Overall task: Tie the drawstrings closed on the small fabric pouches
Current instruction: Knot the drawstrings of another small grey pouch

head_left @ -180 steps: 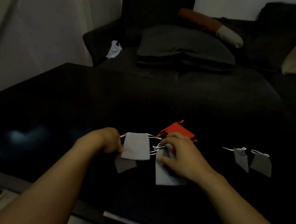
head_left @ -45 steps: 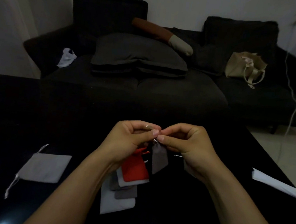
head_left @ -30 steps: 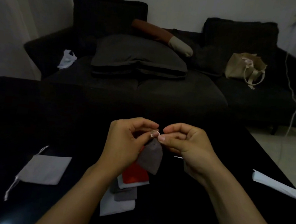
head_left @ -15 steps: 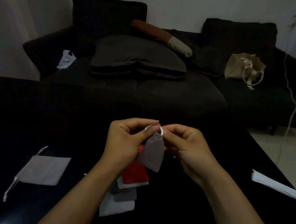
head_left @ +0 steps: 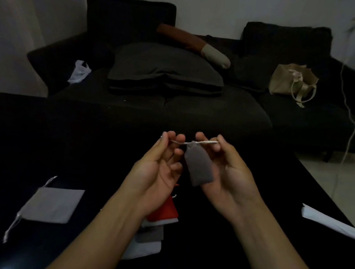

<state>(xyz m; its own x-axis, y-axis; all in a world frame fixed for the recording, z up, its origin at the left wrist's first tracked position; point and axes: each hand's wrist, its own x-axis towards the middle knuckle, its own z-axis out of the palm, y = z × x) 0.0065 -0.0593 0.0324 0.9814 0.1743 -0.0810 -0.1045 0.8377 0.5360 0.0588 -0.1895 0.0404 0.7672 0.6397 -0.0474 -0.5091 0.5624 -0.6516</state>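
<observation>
A small dark grey pouch (head_left: 198,165) hangs between my hands above the black table (head_left: 41,138), its mouth gathered tight. Its white drawstring (head_left: 193,143) runs out sideways to both hands. My left hand (head_left: 160,163) pinches the left end with its palm up. The right end is pinched by my right hand (head_left: 226,171), whose palm lies behind the pouch. Under my left wrist lies a pile with a red pouch (head_left: 166,211) on top of grey and white ones (head_left: 149,238). A flat light grey pouch (head_left: 53,205) with loose strings lies at the left.
A white folded piece (head_left: 328,220) lies by the table's right edge. Behind the table stands a dark sofa (head_left: 196,105) with cushions, a beige bag (head_left: 293,82) and a white plastic bag (head_left: 79,74). A white cable (head_left: 350,120) hangs at the right.
My hands have moved apart and turned palm up, drawing the strings out sideways. The pouch's mouth is now gathered tight and the pouch hangs lower between the hands.
</observation>
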